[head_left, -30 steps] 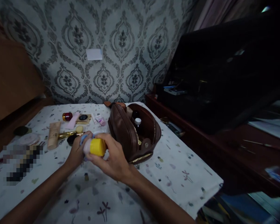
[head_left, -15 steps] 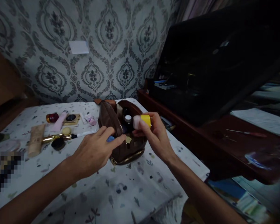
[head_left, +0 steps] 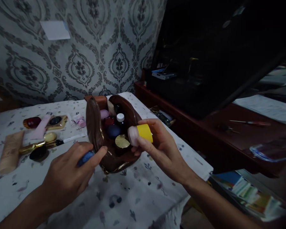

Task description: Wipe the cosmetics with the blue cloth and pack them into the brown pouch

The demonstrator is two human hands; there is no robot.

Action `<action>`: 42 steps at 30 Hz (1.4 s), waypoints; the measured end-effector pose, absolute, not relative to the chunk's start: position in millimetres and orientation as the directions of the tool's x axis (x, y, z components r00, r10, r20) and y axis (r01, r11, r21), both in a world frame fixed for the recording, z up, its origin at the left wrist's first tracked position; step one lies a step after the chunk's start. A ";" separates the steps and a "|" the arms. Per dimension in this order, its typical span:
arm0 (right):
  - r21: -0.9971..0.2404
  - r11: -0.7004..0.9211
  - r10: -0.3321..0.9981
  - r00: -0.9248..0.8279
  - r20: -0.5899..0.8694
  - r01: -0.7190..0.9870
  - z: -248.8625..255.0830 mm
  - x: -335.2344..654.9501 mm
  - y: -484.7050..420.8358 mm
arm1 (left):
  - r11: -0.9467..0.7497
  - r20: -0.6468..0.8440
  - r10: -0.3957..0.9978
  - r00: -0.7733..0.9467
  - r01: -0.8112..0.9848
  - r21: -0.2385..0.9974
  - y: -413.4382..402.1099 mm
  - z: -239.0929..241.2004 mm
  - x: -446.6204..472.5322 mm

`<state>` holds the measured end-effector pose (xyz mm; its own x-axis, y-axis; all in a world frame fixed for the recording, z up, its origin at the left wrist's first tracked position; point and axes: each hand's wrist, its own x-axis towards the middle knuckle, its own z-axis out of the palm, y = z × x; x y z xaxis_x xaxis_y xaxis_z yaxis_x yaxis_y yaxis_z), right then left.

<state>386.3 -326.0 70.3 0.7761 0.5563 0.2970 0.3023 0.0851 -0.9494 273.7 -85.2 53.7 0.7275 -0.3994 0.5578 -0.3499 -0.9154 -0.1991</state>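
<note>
My right hand [head_left: 160,143] grips a small yellow jar [head_left: 145,133] with a pale cap, tilted sideways over the right rim of a brown cosmetic bag [head_left: 94,124]. To the left of the bag's front, my left hand [head_left: 72,170] is closed around a small blue object [head_left: 85,158], mostly hidden by the fingers; its index finger points towards the bag. The unzipped bag holds a white-capped bottle [head_left: 120,117], a gold-lidded round container [head_left: 122,142], a dark blue rounded item [head_left: 113,130] and a pink rounded item [head_left: 104,114].
Left on the patterned tablecloth [head_left: 124,206] lie a beige tube [head_left: 11,152], a pink tube [head_left: 41,126], a gold compact [head_left: 59,122], a dark red bottle [head_left: 32,122] and a brush [head_left: 71,138]. A dark screen [head_left: 205,60] and a red-brown desk [head_left: 228,136] stand at right.
My left hand has drawn back left and down from the bag with the blue object. The right hand keeps the yellow jar beside the bag. The view has shifted, showing more inside the bag.
</note>
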 end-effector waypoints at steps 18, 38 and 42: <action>-0.338 -0.287 0.949 0.313 0.026 0.896 110.2 419.2 -256.1 | -0.913 0.598 -0.398 0.695 -0.361 -0.189 -90.6 54.5 275.5; -0.017 -0.314 0.898 0.291 -0.329 0.949 117.6 406.2 -227.7 | -0.904 0.570 -0.427 0.701 -0.353 -0.243 -92.9 59.0 276.7; -0.031 -0.370 0.866 0.333 -0.373 0.928 120.2 403.3 -226.0 | -0.911 0.574 -0.412 0.708 -0.343 -0.230 -92.0 57.0 276.6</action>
<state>403.3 -226.0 120.2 0.3332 0.8660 -0.3727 0.9284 -0.3704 -0.0306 276.6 -92.0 57.0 0.7078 -0.4115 0.5742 -0.3426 -0.9108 -0.2305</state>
